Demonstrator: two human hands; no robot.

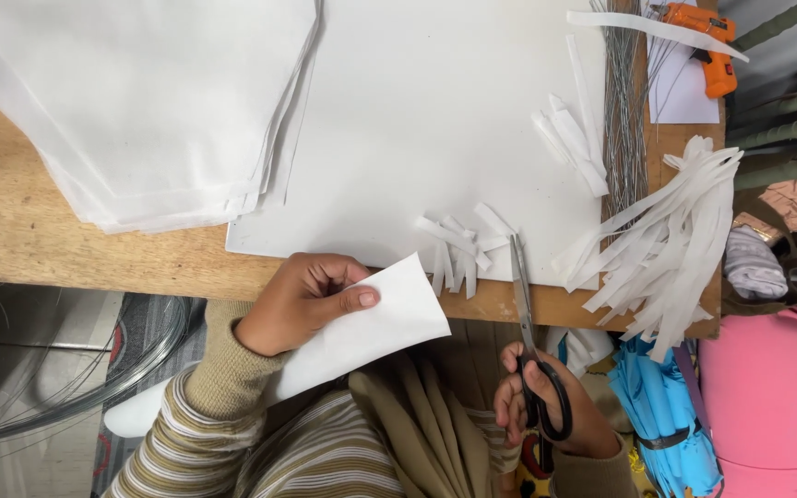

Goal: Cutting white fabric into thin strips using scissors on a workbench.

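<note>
- A folded white sheet (362, 327) is pinched in the grip of the left hand (302, 302) — thumb on top, fingers curled under — just off the near edge of the surface (20, 231).
- Black-handled scissors (529, 341) are held by the right hand (546, 401), fingers closed through the loops; the blades are together and point away, onto the surface.
- Beside the blade tips a small cluster of cut white strips (458, 247) is seen.
- A larger heap of strips (666, 244) is draped over the right edge.
- Farther off, a big white board (435, 120) and a stack of white sheets (140, 101) are laid out.
- A wire bundle (622, 101) and an orange glue gun (707, 41) are placed at the far right.
</note>
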